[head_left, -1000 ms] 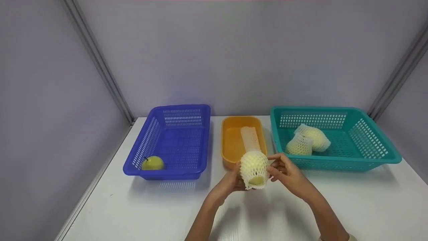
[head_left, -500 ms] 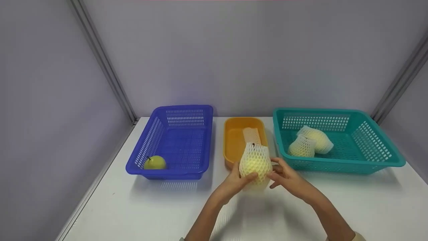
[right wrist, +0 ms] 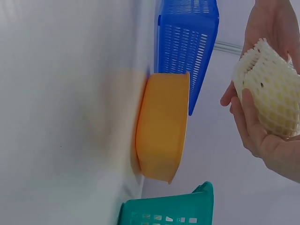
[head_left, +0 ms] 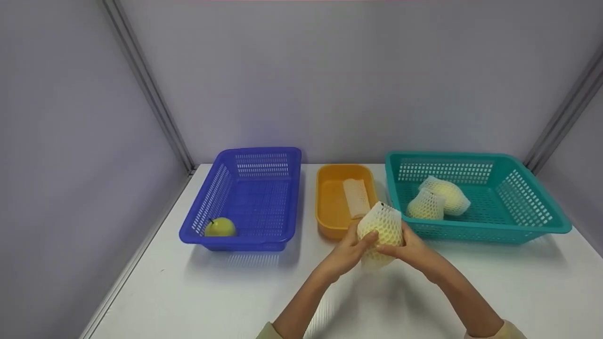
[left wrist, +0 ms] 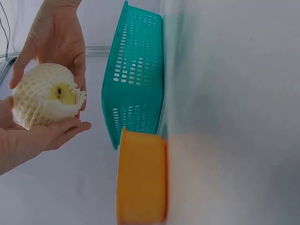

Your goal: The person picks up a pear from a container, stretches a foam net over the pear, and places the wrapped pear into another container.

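Between both hands is a pear (head_left: 382, 230) in a white foam net sleeve, held up over the near side of the table. Its stem shows dark at the net's gathered upper end in the head view. In the left wrist view, bare yellow-green skin around the pear's base (left wrist: 64, 93) shows through the net's opening. My left hand (head_left: 347, 253) grips the left side, thumb across the front. From the right my right hand (head_left: 415, 250) grips it too, thumb on the net. The other fingers are mostly hidden behind the fruit in the head view.
A blue basket (head_left: 256, 200) at left holds one bare pear (head_left: 220, 227). An orange tub (head_left: 330, 202) in the middle contains a flat foam net (head_left: 356, 197). The green basket (head_left: 513, 226) at right holds two netted pears (head_left: 426, 205).
The netted pear has been turned, its base swinging away from view and its stem end coming up. Both hands have shifted right with it, and the right hand has closed around its side.
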Demonstrator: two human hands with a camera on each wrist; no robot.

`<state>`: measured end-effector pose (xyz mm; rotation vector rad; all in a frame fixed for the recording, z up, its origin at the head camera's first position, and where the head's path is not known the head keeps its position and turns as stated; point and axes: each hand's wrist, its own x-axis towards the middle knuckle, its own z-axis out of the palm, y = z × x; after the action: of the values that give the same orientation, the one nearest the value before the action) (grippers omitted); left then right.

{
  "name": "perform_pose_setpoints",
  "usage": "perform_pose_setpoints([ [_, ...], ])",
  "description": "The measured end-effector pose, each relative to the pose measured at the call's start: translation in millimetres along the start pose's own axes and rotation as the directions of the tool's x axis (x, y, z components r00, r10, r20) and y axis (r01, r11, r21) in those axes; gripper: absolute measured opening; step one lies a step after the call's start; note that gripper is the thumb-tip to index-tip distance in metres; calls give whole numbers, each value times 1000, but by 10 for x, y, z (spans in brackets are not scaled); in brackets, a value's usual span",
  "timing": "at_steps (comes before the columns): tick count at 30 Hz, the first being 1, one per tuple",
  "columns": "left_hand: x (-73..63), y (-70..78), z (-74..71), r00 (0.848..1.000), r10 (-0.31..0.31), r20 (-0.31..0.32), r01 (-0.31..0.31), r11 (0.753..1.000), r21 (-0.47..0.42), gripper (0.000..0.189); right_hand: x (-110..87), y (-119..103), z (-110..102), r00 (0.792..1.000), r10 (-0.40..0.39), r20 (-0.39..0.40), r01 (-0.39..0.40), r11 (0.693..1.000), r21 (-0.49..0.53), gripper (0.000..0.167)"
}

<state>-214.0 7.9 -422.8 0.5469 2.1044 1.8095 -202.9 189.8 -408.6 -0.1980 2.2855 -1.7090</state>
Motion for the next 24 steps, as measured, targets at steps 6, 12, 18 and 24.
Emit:
perform_pose_setpoints([
  [6,171,8,58,1000,-18,-6,17,992,-123,58,-11,-51,-92,996,20,-90,-22,1000,-15,91],
  [12,464,-39,243,997,-65,-41,39,890,-455,51,-50,-124,-286,978,11,-210,-20,999,-39,89],
  [18,686,-143,536,970,-230,-80,134,777,-615,34,-102,-144,-407,959,-32,-281,25,999,-29,83],
  [24,811,-271,764,975,-212,-70,134,804,-579,32,-127,-109,-451,961,-48,-272,60,998,35,75],
])
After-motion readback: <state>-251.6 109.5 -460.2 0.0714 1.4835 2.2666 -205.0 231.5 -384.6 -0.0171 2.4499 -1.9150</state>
